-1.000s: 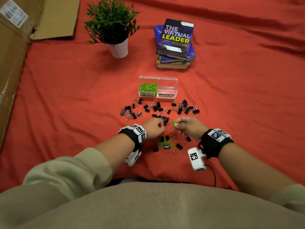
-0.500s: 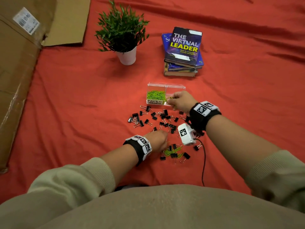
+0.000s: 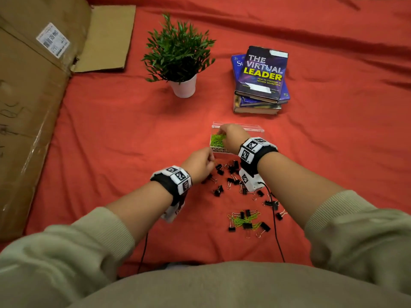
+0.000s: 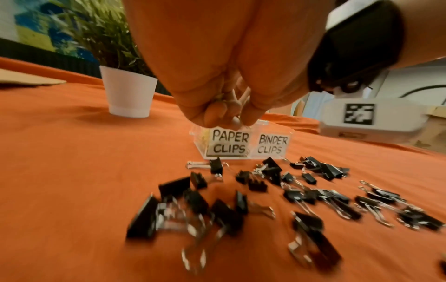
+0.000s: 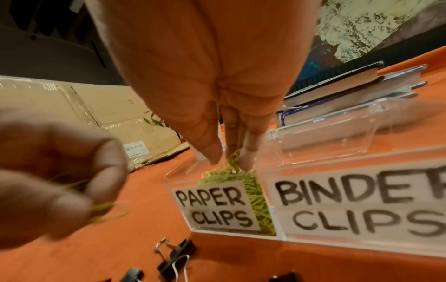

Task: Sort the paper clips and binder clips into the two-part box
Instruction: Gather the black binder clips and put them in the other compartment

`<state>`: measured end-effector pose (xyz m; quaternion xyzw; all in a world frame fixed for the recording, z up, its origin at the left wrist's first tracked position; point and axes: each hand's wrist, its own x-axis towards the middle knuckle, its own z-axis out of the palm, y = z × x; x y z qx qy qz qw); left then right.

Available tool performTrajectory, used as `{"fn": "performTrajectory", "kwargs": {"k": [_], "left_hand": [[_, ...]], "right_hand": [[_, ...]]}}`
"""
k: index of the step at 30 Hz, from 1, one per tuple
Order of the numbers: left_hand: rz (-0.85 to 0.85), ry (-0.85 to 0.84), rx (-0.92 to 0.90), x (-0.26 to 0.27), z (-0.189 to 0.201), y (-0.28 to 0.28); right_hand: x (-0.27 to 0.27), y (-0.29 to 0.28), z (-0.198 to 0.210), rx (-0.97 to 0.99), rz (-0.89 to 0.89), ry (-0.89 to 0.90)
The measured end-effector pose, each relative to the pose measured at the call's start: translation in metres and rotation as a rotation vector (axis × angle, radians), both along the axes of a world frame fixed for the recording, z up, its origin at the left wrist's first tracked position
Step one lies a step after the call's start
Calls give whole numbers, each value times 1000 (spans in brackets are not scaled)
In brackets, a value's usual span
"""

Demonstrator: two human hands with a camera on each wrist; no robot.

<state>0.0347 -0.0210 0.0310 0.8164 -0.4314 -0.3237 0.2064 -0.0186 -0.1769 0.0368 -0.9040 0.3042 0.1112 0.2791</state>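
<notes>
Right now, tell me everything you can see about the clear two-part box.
The two-part box is clear plastic with its hinged lid open behind it. It sits on the red cloth. Handwritten labels read PAPER CLIPS and BINDER CLIPS. The paper-clip side holds green paper clips, where the right hand reaches in; the binder-clip side looks empty.

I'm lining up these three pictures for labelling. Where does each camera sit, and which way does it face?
Head: looks down at the clear box, both forearms and sleeves showing.
Left wrist: low, looks past the left hand toward the box labels and binder clips.
Right wrist: looks along the right hand holding green paper clips over the box.
All share the box.
</notes>
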Motion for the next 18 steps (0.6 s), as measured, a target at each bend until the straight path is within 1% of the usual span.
{"fn": "performTrajectory", "kwargs": {"k": [3,6,8,10,13,16,18], "left_hand": [[-47,-87,-41,11,7,-30],[-123,-187,-25,18,8,-62],[-176,-241,2,21,5,-80],[-223,-275,26,22,2,-90],[-271,-321,30,18,-1,-90],[-259,-405,-82,-1,1,-71],[-263,-384,-123,-22,1,-50]], "right_hand": [[-18,-2,7,26,-21,-105],[-45,-3,15,71,-128,-207],[-68,1,19,122,-183,-224],[-92,8,23,177,-174,-175],[-130,28,20,270,-106,-64],[-161,51,2,275,39,80],[-175,64,-13,241,139,143]]}}
